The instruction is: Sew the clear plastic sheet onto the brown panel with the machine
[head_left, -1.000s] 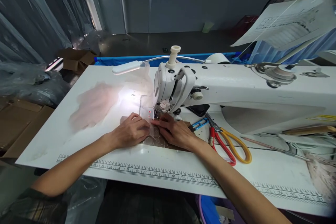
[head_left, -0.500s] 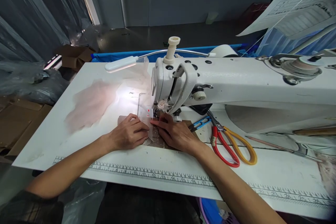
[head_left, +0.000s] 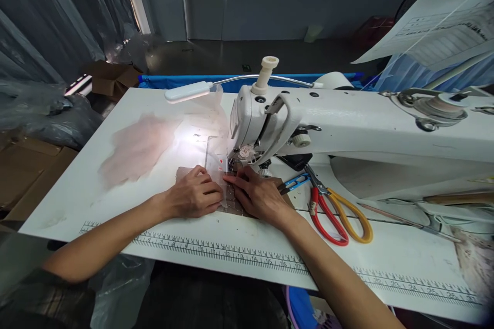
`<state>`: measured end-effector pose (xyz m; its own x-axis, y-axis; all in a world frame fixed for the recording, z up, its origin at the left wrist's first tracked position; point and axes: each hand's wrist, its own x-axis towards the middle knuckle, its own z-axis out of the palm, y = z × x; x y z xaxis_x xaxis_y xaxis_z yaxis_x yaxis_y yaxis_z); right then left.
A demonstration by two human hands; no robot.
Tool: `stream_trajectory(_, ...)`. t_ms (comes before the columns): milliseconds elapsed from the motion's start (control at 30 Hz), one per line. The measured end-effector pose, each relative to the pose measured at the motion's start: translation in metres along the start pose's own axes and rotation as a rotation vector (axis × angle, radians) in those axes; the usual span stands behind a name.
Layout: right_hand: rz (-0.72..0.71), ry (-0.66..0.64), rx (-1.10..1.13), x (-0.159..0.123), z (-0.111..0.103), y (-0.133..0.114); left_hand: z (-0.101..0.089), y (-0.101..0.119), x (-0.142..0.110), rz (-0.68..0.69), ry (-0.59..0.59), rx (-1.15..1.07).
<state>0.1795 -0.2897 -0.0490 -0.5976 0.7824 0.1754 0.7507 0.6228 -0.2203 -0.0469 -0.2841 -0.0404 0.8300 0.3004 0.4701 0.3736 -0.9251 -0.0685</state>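
A white sewing machine (head_left: 266, 123) stands over the table, its needle and presser foot close to my fingers. Under that foot runs a piece of sheer fabric (head_left: 215, 165), pale and nearly see-through. My left hand (head_left: 197, 193) presses the fabric to the left of the needle, fingers curled and close together. Just in front of the presser foot, my right hand (head_left: 257, 193) holds the fabric down, its index finger reaching left toward my other hand. The fabric edges beneath both hands are partly hidden. A small ruffled pink trim (head_left: 246, 151) sits on the machine head.
Pale pink sheer fabric pieces (head_left: 139, 149) lie on the left of the table. Right of my hands are blue thread snips (head_left: 296, 182) and scissors (head_left: 335, 211) with red and yellow handles. A lamp (head_left: 188, 92) lights the needle area. Cardboard boxes (head_left: 31, 175) stand beyond the left edge.
The whole view has shifted slightly. Both hands keep nearly the same place and pose on the fabric in front of the needle.
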Motion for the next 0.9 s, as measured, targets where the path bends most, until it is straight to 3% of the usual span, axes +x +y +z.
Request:
stream_trajectory(167,0.008,0.029,0.038,-0.001,0.003,0.001,0.001,0.003,-0.001,0.027,0.031,0.043)
stream_trajectory(367,0.115,0.084,0.357,-0.003,-0.004,0.004,0.005,0.003,-0.004,0.039,0.023,0.044)
stream_trajectory(500,0.153,0.096,0.406,-0.004,-0.009,0.004,0.003,0.003,-0.004,0.037,0.015,0.047)
stream_trajectory(767,-0.116,0.015,0.314,-0.007,-0.009,0.000,0.004,0.004,-0.006,0.005,-0.013,0.005)
stream_trajectory(900,-0.152,0.016,0.206,-0.008,-0.008,-0.001,-0.002,0.003,-0.004,-0.032,-0.005,-0.101)
